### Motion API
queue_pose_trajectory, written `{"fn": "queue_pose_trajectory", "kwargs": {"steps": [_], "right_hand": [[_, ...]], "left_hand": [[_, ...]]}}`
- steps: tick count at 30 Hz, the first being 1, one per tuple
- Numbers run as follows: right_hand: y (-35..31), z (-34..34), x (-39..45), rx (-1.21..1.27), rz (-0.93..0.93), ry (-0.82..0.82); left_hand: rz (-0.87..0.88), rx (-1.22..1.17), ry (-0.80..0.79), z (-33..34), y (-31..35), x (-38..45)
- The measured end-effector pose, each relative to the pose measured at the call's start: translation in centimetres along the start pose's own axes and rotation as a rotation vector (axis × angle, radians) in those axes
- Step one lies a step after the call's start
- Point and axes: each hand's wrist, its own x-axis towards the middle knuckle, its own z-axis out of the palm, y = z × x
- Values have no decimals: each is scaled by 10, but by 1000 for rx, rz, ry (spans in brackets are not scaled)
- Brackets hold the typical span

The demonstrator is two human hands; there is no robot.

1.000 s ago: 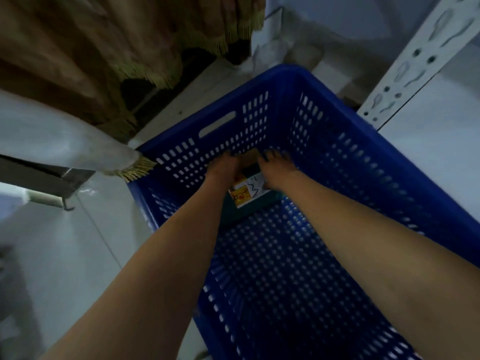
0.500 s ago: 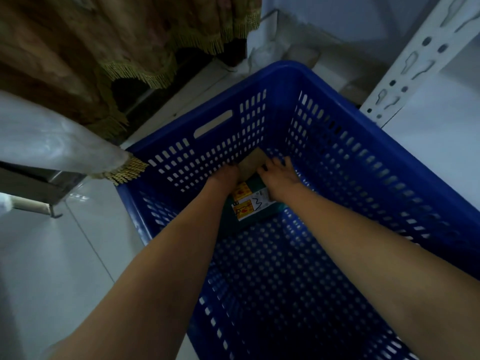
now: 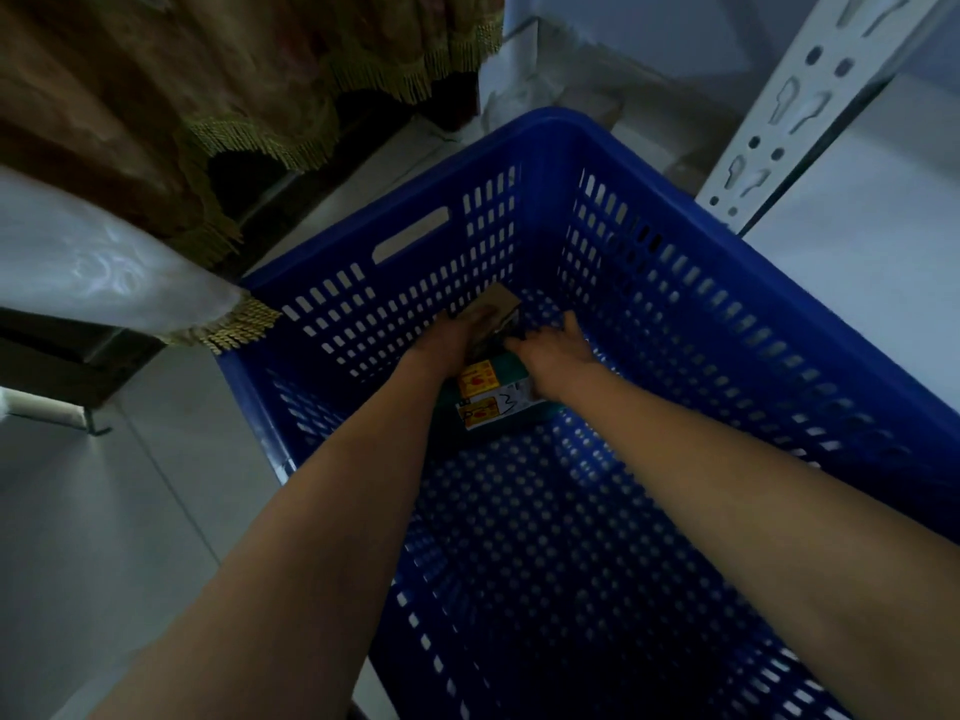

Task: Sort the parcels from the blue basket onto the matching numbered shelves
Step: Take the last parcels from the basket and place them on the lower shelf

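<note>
Right between left hand [image 3: 451, 339] and right hand [image 3: 558, 350], parcel [image 3: 493, 388].

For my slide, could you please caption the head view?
Both hands, left hand and right hand, reach parcels in the blue basket.

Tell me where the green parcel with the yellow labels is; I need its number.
In the head view the green parcel lies on the floor of the blue basket, near its far corner, between the left hand and right hand.
</note>
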Motion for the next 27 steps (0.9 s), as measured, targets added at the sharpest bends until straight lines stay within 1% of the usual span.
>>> {"fn": "queue_pose_trajectory", "kwargs": {"steps": [3,5,8,11,14,17,20,22,27], "right_hand": [[8,-14,-16,22,16,-16],[20,-27,-38,131,39,-34],[38,-57,-84,327,86,-51],[46,-100,-145,441,113,-82],[54,-147,-214,530,135,-91],[64,-197,-283,605,141,-115],[72,-247,-351,645,168,-112],[78,-275,-394,671,194,-74],[94,-340,-489,737,223,-32]], "left_hand": [[-56,-220,28,-20,10,-21],[-78,-301,66,-47,19,-39],[-162,-419,161,-98,37,-76],[-251,-605,259,-155,60,-126],[-418,-798,283,-214,89,-183],[-607,-1123,312,-268,117,-242],[-794,-1353,335,-316,138,-290],[-857,-1459,315,-350,157,-324],[-930,-1667,295,-417,213,-395]]}}
